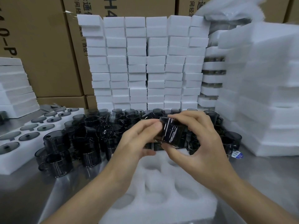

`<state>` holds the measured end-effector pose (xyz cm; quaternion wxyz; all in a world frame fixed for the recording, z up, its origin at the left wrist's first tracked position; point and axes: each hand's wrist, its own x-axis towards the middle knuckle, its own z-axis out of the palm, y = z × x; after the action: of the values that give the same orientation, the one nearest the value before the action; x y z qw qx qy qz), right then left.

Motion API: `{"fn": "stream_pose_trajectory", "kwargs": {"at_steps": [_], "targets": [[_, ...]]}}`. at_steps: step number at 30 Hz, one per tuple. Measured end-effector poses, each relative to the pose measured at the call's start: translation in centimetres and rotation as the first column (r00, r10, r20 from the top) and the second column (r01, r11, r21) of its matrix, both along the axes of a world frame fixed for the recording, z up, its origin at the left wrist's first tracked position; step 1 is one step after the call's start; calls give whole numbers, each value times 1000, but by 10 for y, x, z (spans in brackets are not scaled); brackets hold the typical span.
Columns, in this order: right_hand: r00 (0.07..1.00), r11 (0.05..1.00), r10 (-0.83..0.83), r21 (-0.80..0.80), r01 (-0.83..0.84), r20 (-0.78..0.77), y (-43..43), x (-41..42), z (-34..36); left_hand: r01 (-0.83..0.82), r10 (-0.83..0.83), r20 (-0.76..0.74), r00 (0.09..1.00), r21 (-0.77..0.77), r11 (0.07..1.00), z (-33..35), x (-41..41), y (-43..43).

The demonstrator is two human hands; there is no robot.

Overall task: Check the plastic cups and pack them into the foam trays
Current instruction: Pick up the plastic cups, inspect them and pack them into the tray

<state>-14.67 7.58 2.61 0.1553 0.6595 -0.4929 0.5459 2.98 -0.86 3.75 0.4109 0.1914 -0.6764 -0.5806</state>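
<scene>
I hold one dark smoky plastic cup on its side in mid-air above the white foam tray. My left hand grips its left end with thumb and fingers. My right hand wraps round its right side, fingers over the top and thumb beneath. The tray lies at the near table edge and its round pockets that show hold nothing. A crowd of the same dark cups stands and lies across the table behind and left of my hands.
A foam tray of dark lids sits at the left. Stacked white foam blocks form a wall behind the cups. Tall foam stacks stand at the right, cardboard boxes at the back. The metal table surface shows at the near left.
</scene>
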Motion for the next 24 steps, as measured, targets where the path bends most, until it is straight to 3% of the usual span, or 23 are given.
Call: {"fn": "stream_pose_trajectory", "kwargs": {"at_steps": [5, 11, 15, 19, 24], "targets": [[999, 999, 32, 6, -32, -10, 1, 4, 0, 69, -71, 43, 997, 33, 997, -2, -3, 4], [997, 996, 68, 59, -66, -32, 2, 4, 0, 274, -270, -47, 962, 191, 943, 1, 0, -3], [992, 980, 127, 155, -122, -18, 3, -1, 2, 228, -229, 8, 973, 64, 972, 2, 3, -10], [960, 914, 216, 308, -262, 176, 2, -10, 6, 112, -113, 34, 993, 26, 993, 6, 10, -24], [939, 903, 184, 328, -279, 292, -2, -15, 4, 99, -75, 237, 969, -92, 991, 4, 14, -31]]}}
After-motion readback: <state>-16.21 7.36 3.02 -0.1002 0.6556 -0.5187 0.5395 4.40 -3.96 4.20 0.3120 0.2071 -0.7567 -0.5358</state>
